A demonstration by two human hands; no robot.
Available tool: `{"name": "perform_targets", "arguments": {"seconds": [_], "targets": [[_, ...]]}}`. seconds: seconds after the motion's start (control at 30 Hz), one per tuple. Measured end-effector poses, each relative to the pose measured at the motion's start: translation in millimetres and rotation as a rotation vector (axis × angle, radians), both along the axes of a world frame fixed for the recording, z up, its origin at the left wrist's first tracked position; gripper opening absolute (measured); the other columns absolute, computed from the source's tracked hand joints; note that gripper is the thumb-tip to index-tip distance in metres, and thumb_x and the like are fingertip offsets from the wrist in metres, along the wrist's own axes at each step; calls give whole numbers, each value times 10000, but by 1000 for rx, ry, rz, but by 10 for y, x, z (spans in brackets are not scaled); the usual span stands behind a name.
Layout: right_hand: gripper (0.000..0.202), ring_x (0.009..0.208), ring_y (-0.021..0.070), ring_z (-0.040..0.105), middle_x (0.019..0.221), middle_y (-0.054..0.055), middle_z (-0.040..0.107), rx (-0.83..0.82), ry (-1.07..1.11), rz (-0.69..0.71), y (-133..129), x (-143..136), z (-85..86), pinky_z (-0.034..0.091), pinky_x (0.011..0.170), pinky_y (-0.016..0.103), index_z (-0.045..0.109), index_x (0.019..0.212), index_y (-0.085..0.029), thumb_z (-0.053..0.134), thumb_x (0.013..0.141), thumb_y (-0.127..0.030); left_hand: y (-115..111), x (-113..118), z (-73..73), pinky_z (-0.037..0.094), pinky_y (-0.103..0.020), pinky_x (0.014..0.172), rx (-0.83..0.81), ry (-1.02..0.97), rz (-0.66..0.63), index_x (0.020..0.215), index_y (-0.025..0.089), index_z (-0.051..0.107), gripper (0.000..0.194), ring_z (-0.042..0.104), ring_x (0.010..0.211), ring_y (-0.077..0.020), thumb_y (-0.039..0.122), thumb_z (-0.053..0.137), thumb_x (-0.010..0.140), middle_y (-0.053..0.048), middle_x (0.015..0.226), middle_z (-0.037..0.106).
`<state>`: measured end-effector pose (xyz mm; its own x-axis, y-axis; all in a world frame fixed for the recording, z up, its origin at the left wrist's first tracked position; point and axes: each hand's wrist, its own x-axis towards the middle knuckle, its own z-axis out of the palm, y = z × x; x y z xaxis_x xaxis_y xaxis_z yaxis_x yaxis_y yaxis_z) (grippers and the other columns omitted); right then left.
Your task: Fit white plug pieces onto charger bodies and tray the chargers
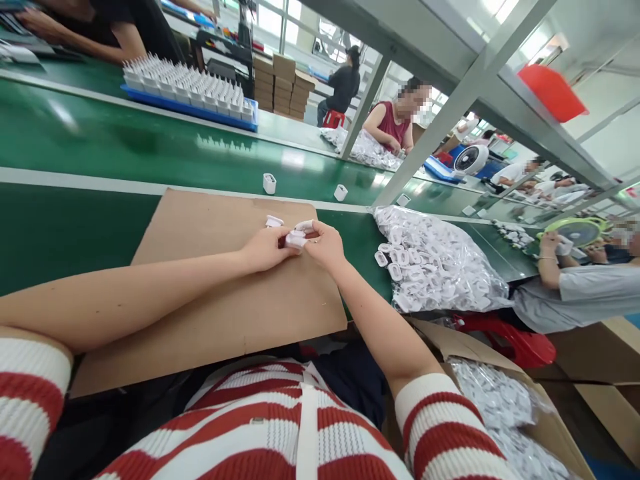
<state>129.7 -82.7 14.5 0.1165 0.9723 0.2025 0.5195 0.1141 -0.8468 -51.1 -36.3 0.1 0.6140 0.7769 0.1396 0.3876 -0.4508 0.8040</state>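
White plastic piece [296, 239] between the fingers [288, 254] of left hand [263, 251] and right hand [327, 248]

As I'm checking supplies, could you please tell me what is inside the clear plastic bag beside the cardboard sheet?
White ring-shaped plastic parts show through the clear plastic bag; any buried beneath them are hidden.

The head camera looks forward and down over the cardboard [245, 310]
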Motion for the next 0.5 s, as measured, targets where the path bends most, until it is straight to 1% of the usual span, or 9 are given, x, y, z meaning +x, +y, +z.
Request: {"name": "perform_targets", "arguments": {"seconds": [0.07,0.13,0.2,0.23,0.3,0.37,0.4,0.43,0.5], "targets": [[442,900,183,710,1008,10,759,-24,181,27,54,33,-7,571,867,322,704,1203,-228,750,785,-364,-52,-87,48,489,-315,740,57,4,5,990,202,727,378,636,799,-222,532,705,807,-33,903,724],[478,1006,196,706,1155,57,741,31,259,6,114,11,-27,582,897,335,660,1299,-218,662,885,-457,-53,-211,108,488,-311,769,170,-50,88,1023,203,724,383,630,850,-220,535,695,834,-48,972,728],[417,1181,224,662,1314,96,689,98,125,44,168,-80,-72,553,1011,376,656,1322,-212,588,947,-380,69,-346,175,482,-303,816,284,-106,255,1058,206,723,395,626,922,-222,542,687,855,-57,1041,728],[413,1284,243,612,1396,113,646,119,1,103,190,-148,-105,509,1090,406,648,1346,-205,573,951,-300,187,-409,208,478,-300,827,317,-107,352,1075,206,722,403,625,941,-222,545,687,860,-58,1061,728],[499,1472,284,448,1556,136,517,136,-257,246,216,-303,-183,374,1224,479,599,1430,-197,546,935,-167,521,-523,260,473,-293,829,320,-51,531,1115,194,712,408,630,942,-220,519,685,870,-62,1082,732],[561,1568,319,279,1646,134,399,143,-438,345,215,-438,-268,286,1269,542,539,1501,-207,534,944,-140,922,-636,287,467,-291,856,268,44,654,1182,173,690,395,641,971,-223,432,677,884,-72,1133,731],[553,1583,330,233,1653,131,386,149,-492,375,208,-483,-309,280,1270,563,531,1509,-210,529,960,-154,1118,-697,292,464,-293,877,230,94,702,1202,164,681,383,644,1005,-229,378,674,885,-79,1164,729],[526,1583,339,223,1633,138,415,159,-525,393,198,-509,-345,297,1262,571,546,1497,-204,525,972,-168,1297,-759,294,460,-300,891,203,131,743,1205,154,678,371,646,1034,-240,334,671,882,-90,1181,727],[460,1532,358,305,1532,162,516,187,-546,372,178,-509,-401,381,1213,573,605,1433,-188,516,982,-181,1577,-873,289,458,-323,899,159,188,815,1175,144,682,337,646,1070,-269,279,673,866,-117,1192,723]]}}
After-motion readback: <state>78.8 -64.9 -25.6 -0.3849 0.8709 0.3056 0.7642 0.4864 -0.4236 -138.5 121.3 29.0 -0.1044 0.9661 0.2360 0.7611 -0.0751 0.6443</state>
